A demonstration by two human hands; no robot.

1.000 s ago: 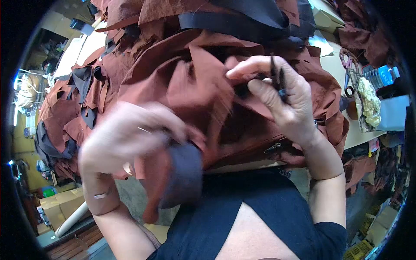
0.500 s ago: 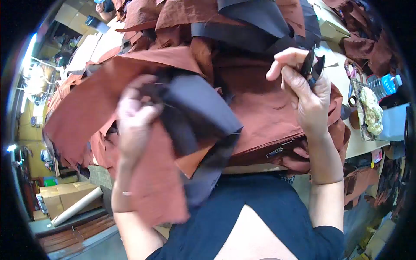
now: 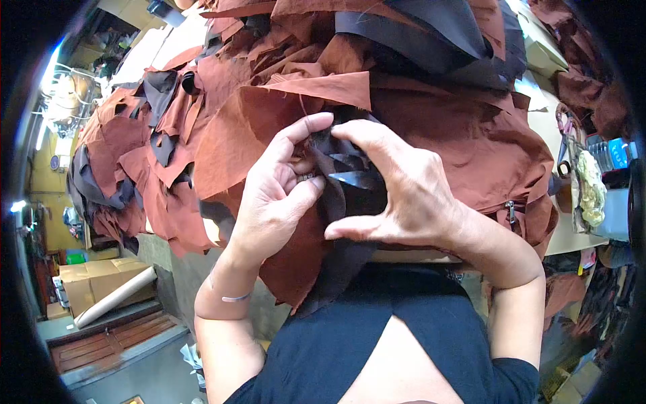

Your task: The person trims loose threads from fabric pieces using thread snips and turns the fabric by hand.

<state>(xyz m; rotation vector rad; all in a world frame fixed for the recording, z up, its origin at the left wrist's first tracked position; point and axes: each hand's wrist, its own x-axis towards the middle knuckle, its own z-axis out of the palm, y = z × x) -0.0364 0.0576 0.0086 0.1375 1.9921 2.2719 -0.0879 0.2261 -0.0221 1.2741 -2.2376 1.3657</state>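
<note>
My left hand (image 3: pixel 282 188) has its fingers closed on a brown fabric piece (image 3: pixel 235 135) whose dark side hangs below between my hands. Close on its right, my right hand (image 3: pixel 410 188) holds small dark snips (image 3: pixel 353 176) inside the palm, their blades pointing left at the fabric edge by my left fingertips. The thumb of that hand is stretched out below the blades. Beneath and behind lies a large brown fabric item (image 3: pixel 457 148) with a zipper pull (image 3: pixel 511 210) near its front edge.
Heaped brown and dark fabric pieces (image 3: pixel 161 148) cover the left and back of the table (image 3: pixel 572 243). At the right are a water bottle (image 3: pixel 609 153), a pale crumpled bundle (image 3: pixel 592 188) and a light blue container (image 3: pixel 611 212). A cardboard box (image 3: pixel 101 286) and a roll (image 3: pixel 118 296) stand lower left.
My left hand has lifted and turned the fabric piece, then come toward the middle. My right hand has moved left with the snips, which are now beside the fabric edge.
</note>
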